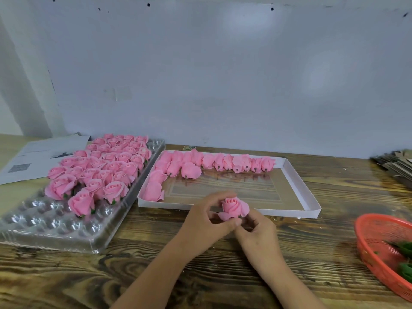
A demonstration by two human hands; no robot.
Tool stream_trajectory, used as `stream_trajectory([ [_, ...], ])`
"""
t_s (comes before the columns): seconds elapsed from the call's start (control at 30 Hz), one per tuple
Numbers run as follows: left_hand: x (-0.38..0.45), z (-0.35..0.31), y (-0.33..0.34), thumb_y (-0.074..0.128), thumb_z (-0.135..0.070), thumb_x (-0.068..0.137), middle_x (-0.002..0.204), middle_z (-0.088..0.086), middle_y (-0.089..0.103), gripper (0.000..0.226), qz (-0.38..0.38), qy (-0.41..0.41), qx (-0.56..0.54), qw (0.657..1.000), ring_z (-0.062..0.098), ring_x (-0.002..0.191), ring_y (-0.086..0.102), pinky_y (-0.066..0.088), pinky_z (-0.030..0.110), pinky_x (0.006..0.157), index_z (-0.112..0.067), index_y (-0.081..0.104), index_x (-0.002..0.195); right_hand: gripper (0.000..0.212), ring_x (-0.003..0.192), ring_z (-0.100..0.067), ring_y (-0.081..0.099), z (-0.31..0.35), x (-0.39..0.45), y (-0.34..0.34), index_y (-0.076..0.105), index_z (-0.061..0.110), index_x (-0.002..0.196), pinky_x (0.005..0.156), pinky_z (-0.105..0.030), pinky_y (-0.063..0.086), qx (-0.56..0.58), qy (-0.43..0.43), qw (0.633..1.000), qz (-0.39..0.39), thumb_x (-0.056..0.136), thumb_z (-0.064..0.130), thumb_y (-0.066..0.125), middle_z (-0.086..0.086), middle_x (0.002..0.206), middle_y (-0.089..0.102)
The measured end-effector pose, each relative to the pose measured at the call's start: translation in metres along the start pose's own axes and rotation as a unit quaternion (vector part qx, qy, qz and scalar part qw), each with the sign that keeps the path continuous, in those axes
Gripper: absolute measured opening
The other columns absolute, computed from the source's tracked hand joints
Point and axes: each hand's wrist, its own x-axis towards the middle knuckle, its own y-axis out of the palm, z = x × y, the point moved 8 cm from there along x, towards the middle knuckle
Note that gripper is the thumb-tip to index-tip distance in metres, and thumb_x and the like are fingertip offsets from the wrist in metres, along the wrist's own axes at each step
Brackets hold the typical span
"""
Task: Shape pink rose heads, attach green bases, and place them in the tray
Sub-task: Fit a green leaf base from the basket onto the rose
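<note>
Head view: person at a wood table [312, 241], both hands together at centre, just in front of the near wall of the white cardboard box [308, 190]. Rose head [234, 207] sits between the two hands, bloom up, axis roughly upright w/ slight tilt; one outer petal hangs loose at lower left of the bloom. Left hand [207, 216] has fingers curled round the rose from its left side, thumb near the base. Right hand [259, 234] pinches from below/right, fingertips at the base. Base itself is hidden by fingers, can't tell if green is on yet.

Key relation, my read: green bases [404, 257] lie in the red basket [376, 233], far right of the box, so right hand is much nearer for the pickup; left would keep the rose. Clear plastic tray [58, 228] sits left of the box, touching or nearly so; far rows filled w/ finished roses [100, 170], near dimples free, left hand nearer for placing.

Inside the box: unshaped heads [214, 162] along far wall and left side, stems pointing toward the person.

Room: plain pale wall behind the box, printed paper [33, 161] left of the tray, cardboard stack [394, 166] right of the box.
</note>
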Motion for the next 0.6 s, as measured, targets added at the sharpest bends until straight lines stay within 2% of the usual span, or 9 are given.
stream_trajectory([
  [0.07,0.0006,-0.0006,-0.0039,0.081,-0.018,0.085,0.120,-0.029,0.064,0.055,-0.023,0.009,-0.013,1.000,-0.004,0.114,0.062,0.053,0.014,0.088,-0.061,0.060,0.114,0.023,0.081,-0.011,0.069,-0.0026,-0.0002,0.0012,0.076,0.032,0.103,0.074,-0.028,0.056,-0.022,0.001,1.000,0.001,0.087,0.016,0.073,0.008,0.085,0.076],
  [0.23,0.0025,-0.0003,-0.0057,0.081,-0.019,0.085,0.123,-0.023,0.064,0.059,-0.030,0.013,0.000,0.999,-0.003,0.114,0.062,0.055,0.015,0.085,-0.068,0.060,0.111,0.026,0.077,-0.008,0.067,0.0002,-0.0004,0.0024,0.074,0.034,0.107,0.067,-0.014,0.050,-0.027,-0.021,0.999,0.008,0.089,0.016,0.068,0.012,0.085,0.075],
  [0.4,0.0020,-0.0009,-0.0044,0.080,-0.019,0.086,0.120,-0.024,0.065,0.053,-0.025,0.024,0.022,0.999,-0.004,0.112,0.062,0.054,0.012,0.083,-0.059,0.060,0.114,0.028,0.084,-0.006,0.069,-0.0004,-0.0003,0.0042,0.072,0.034,0.111,0.070,-0.011,0.049,-0.047,-0.040,0.998,0.018,0.092,0.014,0.066,0.018,0.092,0.075],
  [0.5,0.0019,-0.0003,-0.0054,0.080,-0.018,0.086,0.119,-0.027,0.065,0.051,-0.027,0.020,0.011,0.999,-0.004,0.110,0.063,0.054,0.013,0.083,-0.057,0.062,0.113,0.027,0.084,-0.010,0.068,-0.0032,0.0003,0.0040,0.071,0.040,0.109,0.074,-0.023,0.054,-0.031,-0.036,0.999,0.018,0.093,0.018,0.066,0.012,0.092,0.075],
  [0.6,0.0030,0.0039,-0.0074,0.079,-0.012,0.086,0.117,-0.013,0.070,0.050,-0.037,0.004,-0.025,0.999,0.006,0.108,0.068,0.059,0.026,0.088,-0.052,0.066,0.113,0.026,0.082,-0.026,0.065,-0.0052,0.0021,0.0028,0.070,0.043,0.104,0.079,-0.050,0.055,0.005,-0.017,1.000,0.010,0.094,0.020,0.066,-0.002,0.087,0.073],
])
